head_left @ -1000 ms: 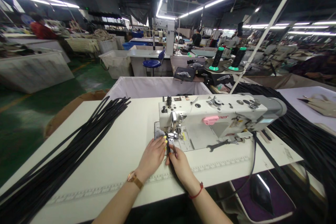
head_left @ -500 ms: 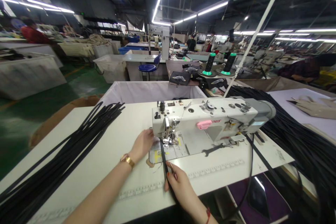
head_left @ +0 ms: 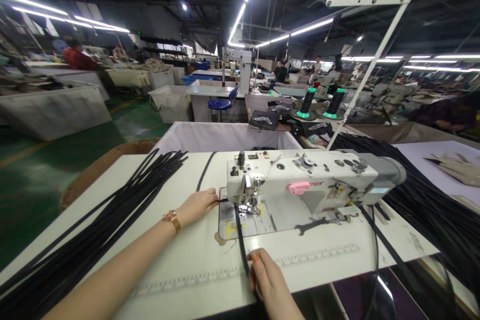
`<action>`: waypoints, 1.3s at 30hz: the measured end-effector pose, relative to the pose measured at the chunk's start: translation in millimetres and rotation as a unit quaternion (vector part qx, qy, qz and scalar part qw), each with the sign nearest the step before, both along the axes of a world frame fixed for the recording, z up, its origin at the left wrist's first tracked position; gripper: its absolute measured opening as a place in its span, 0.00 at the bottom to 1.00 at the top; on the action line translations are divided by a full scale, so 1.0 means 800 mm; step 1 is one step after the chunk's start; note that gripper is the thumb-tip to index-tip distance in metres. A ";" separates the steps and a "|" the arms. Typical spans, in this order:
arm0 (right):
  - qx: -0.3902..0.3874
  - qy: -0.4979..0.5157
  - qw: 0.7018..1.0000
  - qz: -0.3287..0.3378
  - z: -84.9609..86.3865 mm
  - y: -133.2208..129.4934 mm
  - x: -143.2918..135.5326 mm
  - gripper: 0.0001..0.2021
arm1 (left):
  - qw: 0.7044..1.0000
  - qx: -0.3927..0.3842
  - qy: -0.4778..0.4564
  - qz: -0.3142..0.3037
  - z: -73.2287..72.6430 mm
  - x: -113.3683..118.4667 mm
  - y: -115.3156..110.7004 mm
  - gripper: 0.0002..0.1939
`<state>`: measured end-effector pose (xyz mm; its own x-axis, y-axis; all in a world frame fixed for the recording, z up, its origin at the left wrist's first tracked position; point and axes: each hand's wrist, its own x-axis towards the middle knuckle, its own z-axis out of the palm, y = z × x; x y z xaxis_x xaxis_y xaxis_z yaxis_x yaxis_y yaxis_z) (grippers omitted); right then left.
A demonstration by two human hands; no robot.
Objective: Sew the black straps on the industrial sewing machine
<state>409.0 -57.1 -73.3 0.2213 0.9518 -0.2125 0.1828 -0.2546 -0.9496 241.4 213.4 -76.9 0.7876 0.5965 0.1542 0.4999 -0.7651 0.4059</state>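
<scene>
A narrow black strap (head_left: 241,237) runs from under the presser foot of a white sewing machine (head_left: 277,175) toward the table's front edge. My right hand (head_left: 268,280) is closed on it near the edge, its lower fingers partly hidden. Left of the needle plate (head_left: 228,220), my left hand (head_left: 198,206), with a gold watch on the wrist, pinches a black strip at the machine's side. Behind that hand a length of black strap (head_left: 206,172) curves up to the table's back edge.
A bundle of black straps (head_left: 123,210) lies at left, another heap (head_left: 416,185) at right. A wrench (head_left: 313,225) rests by the machine, with a measuring tape (head_left: 300,258) along the table. Behind stand a white-lined bin (head_left: 232,135) and two thread cones (head_left: 308,102).
My left hand has drawn left from the needle area, and a strap now shows behind it. My right hand has moved down toward the table edge along the strap. The view has shifted slightly.
</scene>
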 end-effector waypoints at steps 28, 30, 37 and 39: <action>-0.153 0.429 0.890 0.006 -0.028 0.198 -0.016 0.14 | 0.998 -0.059 0.007 0.035 -0.014 -0.021 -0.045 0.13; -0.146 0.423 0.894 0.001 -0.029 0.198 -0.018 0.13 | 0.998 -0.054 0.011 0.033 -0.011 -0.020 -0.047 0.13; -0.106 0.383 0.917 -0.023 -0.033 0.194 -0.025 0.07 | 0.999 -0.036 0.009 0.025 -0.014 -0.022 -0.049 0.14; -0.092 0.369 0.924 -0.032 -0.032 0.189 -0.028 0.06 | 0.999 -0.038 -0.010 0.031 -0.016 -0.030 -0.048 0.14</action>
<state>387.0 94.1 -98.6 0.0063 0.8748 -0.4844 -0.5185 -0.4113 -0.7496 217.7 174.9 -89.8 0.7455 0.6552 0.1218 0.5376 -0.6993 0.4711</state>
